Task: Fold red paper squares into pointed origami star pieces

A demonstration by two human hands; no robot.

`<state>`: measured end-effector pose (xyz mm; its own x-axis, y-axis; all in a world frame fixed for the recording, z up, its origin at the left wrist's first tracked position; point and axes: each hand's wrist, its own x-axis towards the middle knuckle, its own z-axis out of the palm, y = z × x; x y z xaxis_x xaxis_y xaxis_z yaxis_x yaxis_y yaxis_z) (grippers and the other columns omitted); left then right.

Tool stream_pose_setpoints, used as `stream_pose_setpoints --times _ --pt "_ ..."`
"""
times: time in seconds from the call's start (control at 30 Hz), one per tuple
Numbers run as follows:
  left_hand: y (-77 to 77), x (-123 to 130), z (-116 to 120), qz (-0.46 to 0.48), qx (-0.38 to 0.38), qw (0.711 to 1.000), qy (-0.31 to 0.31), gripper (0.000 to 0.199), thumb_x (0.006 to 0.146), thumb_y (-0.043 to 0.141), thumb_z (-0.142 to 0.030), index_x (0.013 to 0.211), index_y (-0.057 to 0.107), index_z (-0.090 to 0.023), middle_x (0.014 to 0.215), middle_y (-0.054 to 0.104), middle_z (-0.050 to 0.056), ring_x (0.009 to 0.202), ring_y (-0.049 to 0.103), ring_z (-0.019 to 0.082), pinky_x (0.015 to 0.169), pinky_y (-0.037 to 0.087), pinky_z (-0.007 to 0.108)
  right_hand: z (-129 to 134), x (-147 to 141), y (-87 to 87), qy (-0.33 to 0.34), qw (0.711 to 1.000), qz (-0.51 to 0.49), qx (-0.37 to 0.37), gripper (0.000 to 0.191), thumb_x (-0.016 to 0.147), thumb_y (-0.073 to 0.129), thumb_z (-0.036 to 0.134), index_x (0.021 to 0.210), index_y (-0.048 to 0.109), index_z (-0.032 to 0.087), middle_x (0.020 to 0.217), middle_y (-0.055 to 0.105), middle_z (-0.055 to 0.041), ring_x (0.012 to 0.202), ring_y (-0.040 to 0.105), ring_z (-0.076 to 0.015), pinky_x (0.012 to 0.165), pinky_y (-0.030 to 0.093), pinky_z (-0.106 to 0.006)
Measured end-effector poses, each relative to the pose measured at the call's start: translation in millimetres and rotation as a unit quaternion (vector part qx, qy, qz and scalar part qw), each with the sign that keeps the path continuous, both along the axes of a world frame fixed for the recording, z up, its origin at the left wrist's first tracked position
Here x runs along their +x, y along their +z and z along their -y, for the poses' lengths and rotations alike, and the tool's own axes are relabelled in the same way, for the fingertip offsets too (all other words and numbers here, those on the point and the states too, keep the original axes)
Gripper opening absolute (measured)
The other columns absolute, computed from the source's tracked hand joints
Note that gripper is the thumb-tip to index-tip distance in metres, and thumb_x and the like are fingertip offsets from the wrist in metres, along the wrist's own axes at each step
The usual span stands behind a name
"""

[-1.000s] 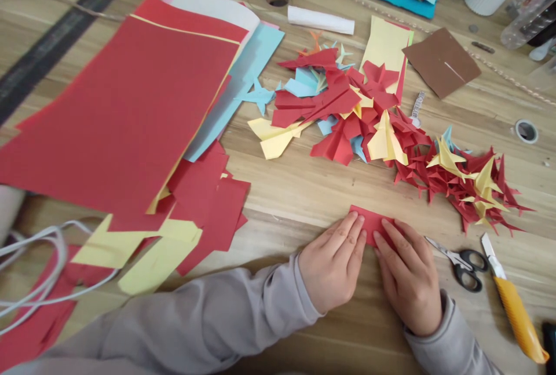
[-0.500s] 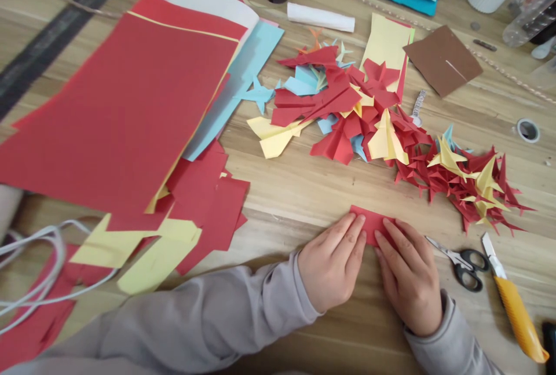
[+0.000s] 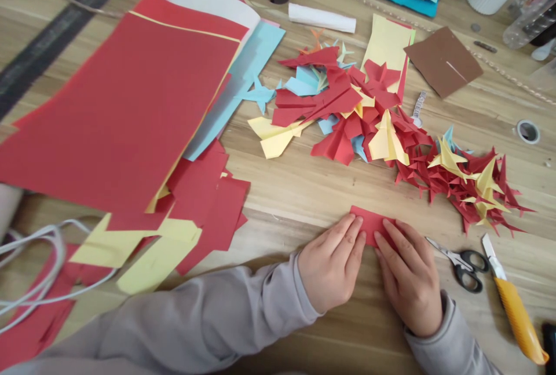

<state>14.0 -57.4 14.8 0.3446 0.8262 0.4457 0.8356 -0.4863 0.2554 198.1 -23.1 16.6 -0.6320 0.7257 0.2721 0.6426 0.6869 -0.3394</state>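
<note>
A small folded piece of red paper [image 3: 371,224] lies on the wooden table [image 3: 299,201], partly covered by my hands. My left hand [image 3: 332,265] presses its left end with the fingertips, and my right hand [image 3: 408,276] rests on its right end. The paper's lower part is hidden under my fingers. Above them spreads a heap of folded paper planes and stars [image 3: 373,109] in red, yellow and light blue. Scissors with black handles [image 3: 464,265] lie just right of my right hand.
A yellow utility knife [image 3: 512,300] lies at the right edge. Large red and pale blue paper sheets [image 3: 117,109] and cut scraps cover the left side, with a white cable [image 3: 39,271] at far left. A brown card [image 3: 443,61], tape rolls and bottles stand farther back.
My hands stay on the red paper with only slight finger shifts. The view has moved very slightly. Nothing else on the table has visibly moved.
</note>
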Motion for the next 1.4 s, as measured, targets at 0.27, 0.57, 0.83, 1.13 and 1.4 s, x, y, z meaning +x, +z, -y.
stream_pose_setpoints --times 0.27,0.57,0.83,1.13,1.4 --pt "0.0 0.6 -0.1 0.004 0.0 1.0 0.004 0.029 0.083 0.04 -0.006 0.1 0.062 0.002 0.107 0.064 0.024 0.109 0.057 0.032 0.084 0.055 0.04 -0.1 0.6 -0.6 0.004 1.0 0.004 0.001 0.037 0.08 0.054 0.005 0.114 0.06 0.018 0.121 0.06 -0.0113 0.117 0.049 -0.0293 0.091 0.046 -0.048" --pt "0.9 1.3 -0.6 -0.001 0.005 1.0 0.013 0.028 0.083 0.04 -0.007 0.097 0.064 0.001 0.105 0.066 0.021 0.105 0.059 0.031 0.083 0.056 0.039 -0.6 0.3 -1.0 0.005 1.0 0.003 0.003 0.036 0.08 0.052 0.005 0.113 0.06 0.017 0.121 0.06 -0.0115 0.117 0.048 -0.0289 0.091 0.046 -0.048" --pt "-1.5 4.6 -4.5 -0.022 -0.005 0.999 0.04 0.026 0.084 0.047 -0.012 0.103 0.064 -0.009 0.104 0.066 0.014 0.099 0.06 0.026 0.086 0.053 0.042 -0.9 -1.3 0.3 0.009 1.0 0.008 0.007 0.038 0.079 0.052 0.004 0.115 0.06 0.015 0.121 0.06 -0.0124 0.117 0.048 -0.0297 0.091 0.045 -0.048" --pt "-2.4 2.2 -4.6 -0.056 -0.008 0.998 0.005 0.03 0.085 0.044 -0.013 0.108 0.063 -0.008 0.117 0.062 0.013 0.103 0.057 0.026 0.086 0.05 0.041 -1.3 -3.7 1.9 0.008 1.0 0.012 0.011 0.035 0.079 0.052 0.005 0.112 0.061 0.014 0.119 0.061 -0.0129 0.115 0.049 -0.0295 0.088 0.046 -0.047" --pt "-1.5 0.1 -4.2 -0.079 -0.012 0.997 -0.001 0.03 0.086 0.043 -0.013 0.108 0.063 -0.008 0.117 0.062 0.013 0.104 0.057 0.026 0.086 0.049 0.041 5.2 -4.0 5.9 -0.009 0.998 0.033 0.06 0.029 0.076 0.058 0.008 0.104 0.063 0.015 0.111 0.065 -0.0111 0.104 0.056 -0.0269 0.082 0.048 -0.042"
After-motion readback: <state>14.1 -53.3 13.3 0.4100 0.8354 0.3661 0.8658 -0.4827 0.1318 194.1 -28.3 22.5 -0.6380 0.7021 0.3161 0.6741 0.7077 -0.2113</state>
